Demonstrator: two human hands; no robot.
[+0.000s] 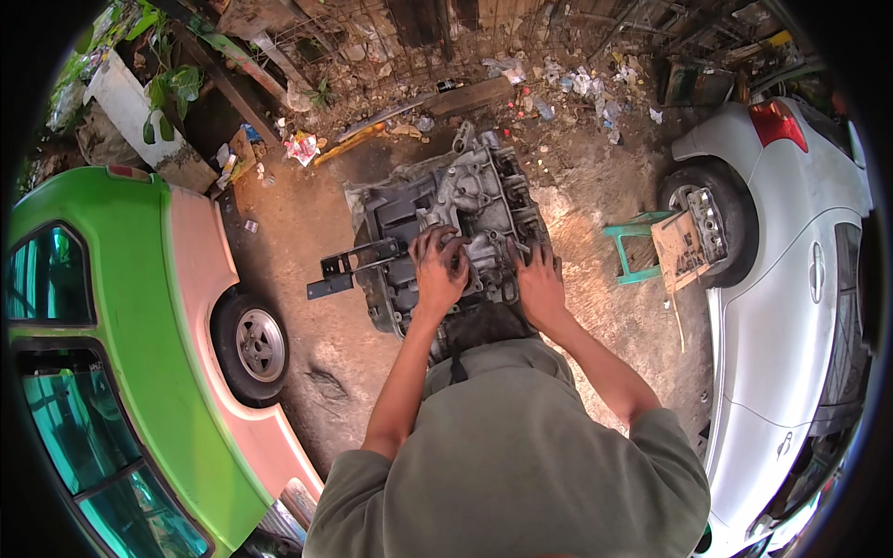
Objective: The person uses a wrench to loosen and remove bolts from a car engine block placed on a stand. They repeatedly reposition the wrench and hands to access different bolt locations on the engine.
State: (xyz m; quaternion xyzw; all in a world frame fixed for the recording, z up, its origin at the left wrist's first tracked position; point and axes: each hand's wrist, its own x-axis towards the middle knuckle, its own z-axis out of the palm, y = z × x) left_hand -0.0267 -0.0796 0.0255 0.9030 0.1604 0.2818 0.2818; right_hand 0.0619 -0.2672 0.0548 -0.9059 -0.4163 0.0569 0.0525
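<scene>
A large, greasy grey metal engine (465, 200) sits in front of me, with cast housings and bolted parts on its upper side. My left hand (441, 268) curls its blackened fingers over a light-grey metal part (486, 249) near the engine's middle. At that part's right end is my right hand (539, 284), closed against the engine's right edge with thumb and fingers on either side of the metal. Whatever lies under both palms is hidden. A dark flat bracket (344, 268) sticks out from the engine's left side, beside my left hand.
A green and pink vehicle (139, 307) stands at left, a silver car (772, 279) at right. A green plastic stool (633, 251) holds cardboard (679, 246) and a metal engine piece (709, 225). Litter (586, 84) and a wooden plank (474, 96) lie along the far wall.
</scene>
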